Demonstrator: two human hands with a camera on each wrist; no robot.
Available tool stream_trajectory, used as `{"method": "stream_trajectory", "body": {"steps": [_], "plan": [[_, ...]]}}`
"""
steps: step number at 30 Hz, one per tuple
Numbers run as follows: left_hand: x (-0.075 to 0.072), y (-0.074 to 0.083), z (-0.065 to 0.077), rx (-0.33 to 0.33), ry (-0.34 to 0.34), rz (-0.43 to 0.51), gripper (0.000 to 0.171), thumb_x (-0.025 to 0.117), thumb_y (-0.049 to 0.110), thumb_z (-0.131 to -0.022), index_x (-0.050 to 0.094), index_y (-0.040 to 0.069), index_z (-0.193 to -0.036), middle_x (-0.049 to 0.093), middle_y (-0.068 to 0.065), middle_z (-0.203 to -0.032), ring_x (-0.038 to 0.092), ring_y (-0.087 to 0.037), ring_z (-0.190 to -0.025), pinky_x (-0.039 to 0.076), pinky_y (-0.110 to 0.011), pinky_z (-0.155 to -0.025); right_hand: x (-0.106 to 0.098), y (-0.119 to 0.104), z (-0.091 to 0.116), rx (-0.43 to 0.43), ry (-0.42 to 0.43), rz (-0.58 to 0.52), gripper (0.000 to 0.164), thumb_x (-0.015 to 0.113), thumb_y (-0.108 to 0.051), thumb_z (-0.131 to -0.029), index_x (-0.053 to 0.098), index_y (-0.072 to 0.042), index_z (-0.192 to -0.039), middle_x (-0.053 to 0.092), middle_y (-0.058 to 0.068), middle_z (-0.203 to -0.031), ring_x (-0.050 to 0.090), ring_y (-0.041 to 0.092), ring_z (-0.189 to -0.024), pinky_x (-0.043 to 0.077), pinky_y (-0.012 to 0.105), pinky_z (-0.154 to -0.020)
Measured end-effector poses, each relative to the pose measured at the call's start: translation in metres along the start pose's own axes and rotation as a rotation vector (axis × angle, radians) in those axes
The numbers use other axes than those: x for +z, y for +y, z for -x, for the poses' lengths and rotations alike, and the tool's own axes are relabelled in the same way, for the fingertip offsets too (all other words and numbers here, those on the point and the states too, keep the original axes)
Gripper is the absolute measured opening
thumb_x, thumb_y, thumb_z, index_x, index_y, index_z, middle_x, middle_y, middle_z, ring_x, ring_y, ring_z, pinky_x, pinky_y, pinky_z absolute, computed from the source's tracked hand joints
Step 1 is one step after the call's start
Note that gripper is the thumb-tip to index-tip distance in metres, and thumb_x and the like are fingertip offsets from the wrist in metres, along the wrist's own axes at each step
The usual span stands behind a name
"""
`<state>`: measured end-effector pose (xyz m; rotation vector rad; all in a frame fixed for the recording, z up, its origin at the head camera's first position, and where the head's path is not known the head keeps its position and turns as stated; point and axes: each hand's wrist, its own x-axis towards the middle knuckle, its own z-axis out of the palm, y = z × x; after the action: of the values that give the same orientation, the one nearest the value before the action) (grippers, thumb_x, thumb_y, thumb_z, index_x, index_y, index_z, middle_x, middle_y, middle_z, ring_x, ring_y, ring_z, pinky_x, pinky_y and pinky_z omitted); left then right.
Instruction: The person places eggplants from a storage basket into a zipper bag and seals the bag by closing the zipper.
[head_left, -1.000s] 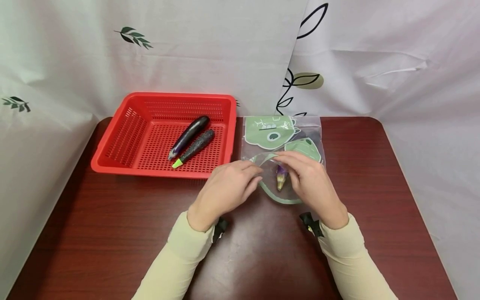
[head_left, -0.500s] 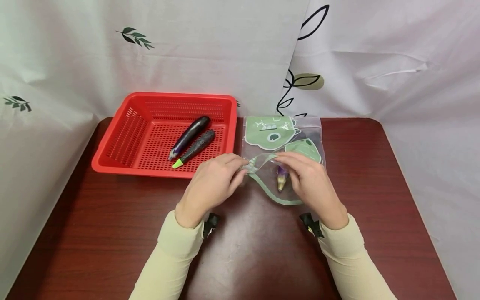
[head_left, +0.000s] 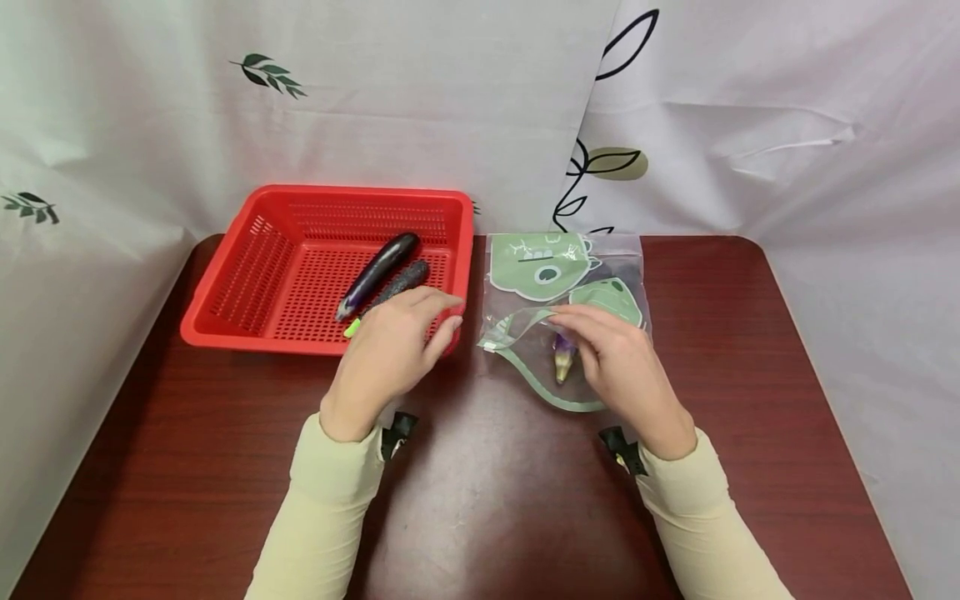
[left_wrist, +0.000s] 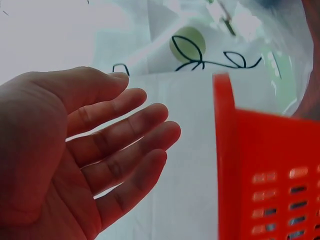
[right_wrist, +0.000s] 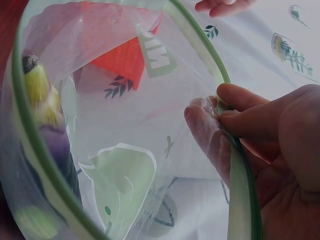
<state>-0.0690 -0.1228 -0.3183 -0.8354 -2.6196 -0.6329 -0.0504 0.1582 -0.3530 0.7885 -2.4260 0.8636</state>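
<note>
My right hand (head_left: 626, 367) pinches the top edge of a clear zip bag (head_left: 525, 312) printed with green cartoon shapes. In the right wrist view the thumb is on one side of the green-edged rim (right_wrist: 205, 32), with a fingertip inside, and the mouth gapes. An eggplant (right_wrist: 47, 110) lies inside the bag, its yellowish stem end toward the mouth. My left hand (head_left: 390, 350) holds nothing, its fingers loosely bent, near the front right corner of a red plastic basket (head_left: 330, 343). In the left wrist view that empty hand (left_wrist: 115, 135) is beside the basket's wall.
A glossy dark eggplant (head_left: 381, 271) and a dark speckled zucchini-like vegetable (head_left: 405, 282) with a bright green end lie in the basket. My left hand partly covers the second one. The brown table (head_left: 480, 517) meets white printed cloth (head_left: 420, 100) behind.
My left hand has let go of the bag's edge and moved left toward the basket, its fingers now apart from the bag. The right hand has kept its pinch in nearly the same place.
</note>
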Motion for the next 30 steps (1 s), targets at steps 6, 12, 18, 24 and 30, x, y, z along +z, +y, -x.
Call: {"method": "stream_trajectory", "body": {"steps": [6,12,18,24,30], "plan": [[-0.005,-0.012,-0.001,-0.054,0.01,-0.027,0.024,0.068,0.02,-0.095,0.073,0.005,-0.113,0.071,-0.009,-0.109,0.069,-0.025,-0.099,0.055,-0.043,-0.083,0.0,0.0,0.001,0.007,0.001,0.001,0.03,0.063,0.013,-0.088,0.075,-0.003,-0.112,0.072,0.009,-0.115,0.067,0.024,-0.109,0.049,0.039,-0.098],[-0.011,-0.022,-0.004,-0.136,-0.015,-0.014,0.027,0.067,0.019,-0.095,0.072,0.004,-0.117,0.07,-0.011,-0.114,0.068,-0.028,-0.103,0.053,-0.046,-0.088,0.0,0.0,0.002,0.004,0.001,0.0,0.031,0.063,0.013,-0.088,0.075,-0.002,-0.111,0.072,0.009,-0.115,0.067,0.024,-0.109,0.049,0.039,-0.098],[-0.018,-0.033,-0.008,-0.216,-0.061,-0.019,0.03,0.067,0.019,-0.096,0.07,0.004,-0.12,0.069,-0.013,-0.118,0.067,-0.031,-0.103,0.052,-0.049,-0.09,0.001,0.001,0.002,0.003,0.001,-0.003,0.031,0.063,0.013,-0.088,0.075,-0.003,-0.111,0.072,0.009,-0.115,0.066,0.024,-0.109,0.049,0.039,-0.098],[-0.026,-0.044,-0.013,-0.267,-0.087,-0.05,0.031,0.067,0.019,-0.096,0.069,0.001,-0.121,0.067,-0.018,-0.116,0.065,-0.036,-0.097,0.05,-0.051,-0.085,0.001,0.001,0.001,0.0,-0.003,0.002,0.031,0.063,0.012,-0.088,0.074,-0.003,-0.112,0.071,0.008,-0.116,0.066,0.023,-0.109,0.05,0.04,-0.098],[-0.032,-0.052,-0.02,-0.303,-0.143,-0.068,0.035,0.066,0.018,-0.096,0.067,0.0,-0.125,0.064,-0.021,-0.124,0.063,-0.039,-0.108,0.048,-0.053,-0.094,0.001,0.001,0.001,0.004,-0.008,0.011,0.03,0.063,0.012,-0.089,0.074,-0.004,-0.112,0.071,0.008,-0.117,0.066,0.023,-0.109,0.05,0.041,-0.097]]}}
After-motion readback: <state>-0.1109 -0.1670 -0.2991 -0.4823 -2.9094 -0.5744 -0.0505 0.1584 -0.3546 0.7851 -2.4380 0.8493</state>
